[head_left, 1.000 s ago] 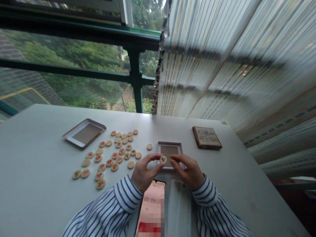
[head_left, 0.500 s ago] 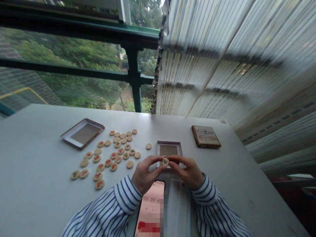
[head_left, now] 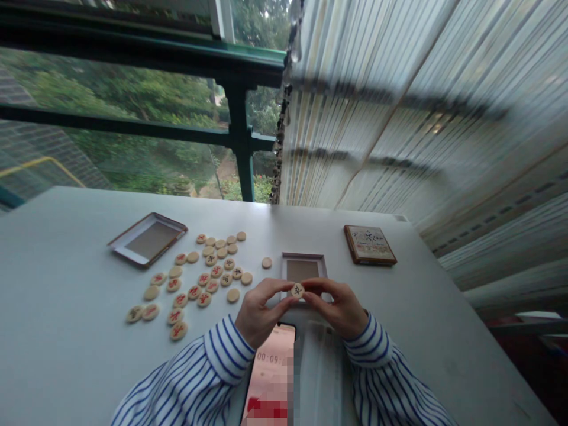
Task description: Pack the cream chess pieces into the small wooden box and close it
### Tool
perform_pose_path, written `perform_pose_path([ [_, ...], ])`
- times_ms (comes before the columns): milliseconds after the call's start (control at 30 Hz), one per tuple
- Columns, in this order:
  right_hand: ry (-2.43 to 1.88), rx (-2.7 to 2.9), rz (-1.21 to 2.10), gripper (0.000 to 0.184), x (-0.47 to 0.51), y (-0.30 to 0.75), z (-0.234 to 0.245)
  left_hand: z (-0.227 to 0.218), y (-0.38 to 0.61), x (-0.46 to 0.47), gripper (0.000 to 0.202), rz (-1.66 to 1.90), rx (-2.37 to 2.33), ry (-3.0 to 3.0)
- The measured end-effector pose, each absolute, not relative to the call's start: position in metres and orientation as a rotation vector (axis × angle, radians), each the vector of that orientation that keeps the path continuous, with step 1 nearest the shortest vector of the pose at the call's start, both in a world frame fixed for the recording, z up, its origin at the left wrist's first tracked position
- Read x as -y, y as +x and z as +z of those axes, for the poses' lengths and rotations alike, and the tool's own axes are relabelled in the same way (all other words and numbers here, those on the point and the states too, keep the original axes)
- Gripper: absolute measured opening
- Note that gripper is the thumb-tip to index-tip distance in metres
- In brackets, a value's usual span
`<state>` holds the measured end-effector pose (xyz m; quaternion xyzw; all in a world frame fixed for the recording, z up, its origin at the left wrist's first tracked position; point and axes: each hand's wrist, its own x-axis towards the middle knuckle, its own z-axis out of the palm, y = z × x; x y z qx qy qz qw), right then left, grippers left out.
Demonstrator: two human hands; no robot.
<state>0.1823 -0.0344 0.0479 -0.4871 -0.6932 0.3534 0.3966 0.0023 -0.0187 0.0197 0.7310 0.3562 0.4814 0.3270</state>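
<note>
A round wooden chess piece (head_left: pixel 297 290) with a black character is pinched between my left hand (head_left: pixel 260 312) and my right hand (head_left: pixel 338 307), both in striped sleeves. They hold it just above the near edge of a small open box tray (head_left: pixel 303 269). Several more round pieces (head_left: pixel 204 273), some marked red, some black, some blank side up, lie scattered on the white table (head_left: pixel 66 307) to the left. One lone piece (head_left: pixel 267 262) lies beside the tray.
A second open box half (head_left: pixel 148 239) lies at the back left. A closed decorated box (head_left: pixel 369 244) sits at the back right. A phone (head_left: pixel 271 378) showing a timer lies under my wrists. Behind the table are a window and striped blinds.
My right hand has closed in on the piece, so both hands now pinch it. The view has shifted slightly; the pieces on the table have not moved.
</note>
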Motion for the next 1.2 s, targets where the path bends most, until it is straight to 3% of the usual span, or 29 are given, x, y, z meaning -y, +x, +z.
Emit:
perform_pose_path([
  [533, -1.105, 1.876, 0.843, 0.032, 0.032, 0.188, 0.04, 0.016, 0.002, 0.018, 0.025, 1.26, -0.841, 1.924],
  [1200, -1.268, 1.92, 0.572, 0.027, 0.029, 0.217, 0.048, 0.007, -0.006, 0.008, 0.027, 1.239, -1.136, 2.202],
])
